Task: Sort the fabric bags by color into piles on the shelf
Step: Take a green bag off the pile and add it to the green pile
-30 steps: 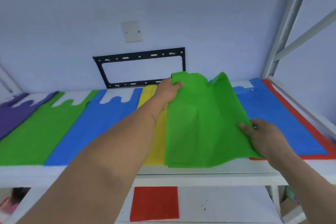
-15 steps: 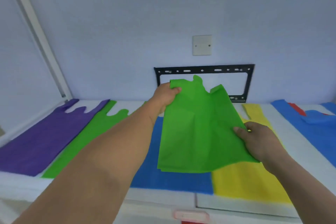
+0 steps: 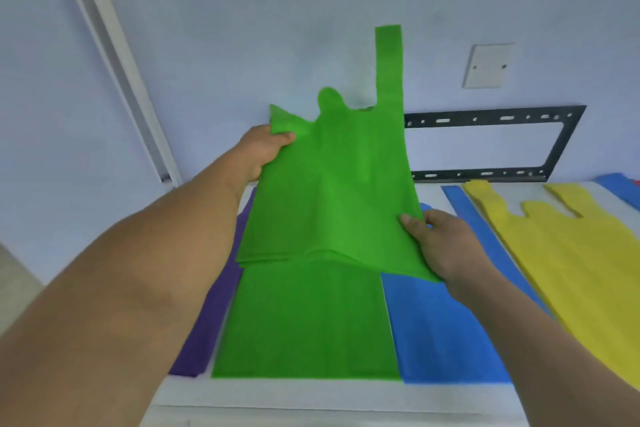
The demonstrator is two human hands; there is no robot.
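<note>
Left hand (image 3: pixel 263 149) fingers pinch the top corner of the green bag (image 3: pixel 332 191); right hand (image 3: pixel 440 239) fingers pinch its lower right edge. Bag held mid-frame, over the green pile (image 3: pixel 304 322) on the shelf (image 3: pixel 311 395). Step: placing. Next, likely: lower it square onto the green pile, handles toward the wall, clear of the blue pile (image 3: pixel 443 329).

Both bare forearms reach forward toward twelve o'clock. The left hand (image 3: pixel 265 147), at about eleven o'clock, pinches with thumb on top; the right hand (image 3: pixel 441 241), nearer at one o'clock, grips likewise.
</note>
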